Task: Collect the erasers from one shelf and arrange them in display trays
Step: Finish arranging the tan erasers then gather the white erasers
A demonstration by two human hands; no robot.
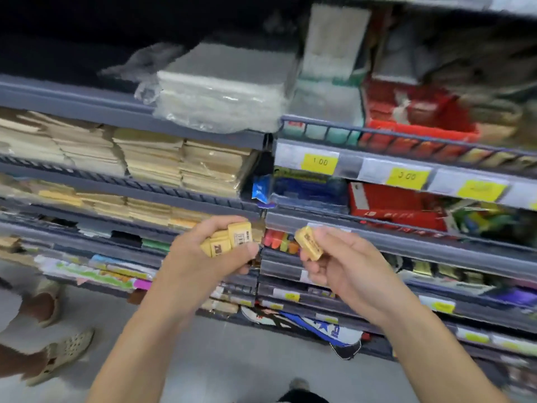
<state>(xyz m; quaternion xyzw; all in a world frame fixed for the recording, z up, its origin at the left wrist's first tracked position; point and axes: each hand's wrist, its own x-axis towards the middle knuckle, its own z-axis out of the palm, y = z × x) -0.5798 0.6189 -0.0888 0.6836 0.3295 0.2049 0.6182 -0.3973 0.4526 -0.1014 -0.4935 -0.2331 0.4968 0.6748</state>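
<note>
The left hand (pixel 203 257) clasps several boxed erasers (pixel 229 239), the right hand (pixel 343 266) pinches one boxed eraser (pixel 309 242); light, stiff, likely slick, best gripped across flat faces.

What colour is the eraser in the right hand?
Yellow-tan eraser with dark print, seen in the head view.

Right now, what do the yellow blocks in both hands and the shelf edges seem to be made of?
The yellow erasers in the left hand and the single eraser in the right hand: probably rubber in printed yellow sleeves, matte; the blur hides the surface. The shelf edge: likely grey painted metal, smooth, with a faint sheen. The wrapped stack: clear glossy plastic film, which shows bright highlights.
</note>
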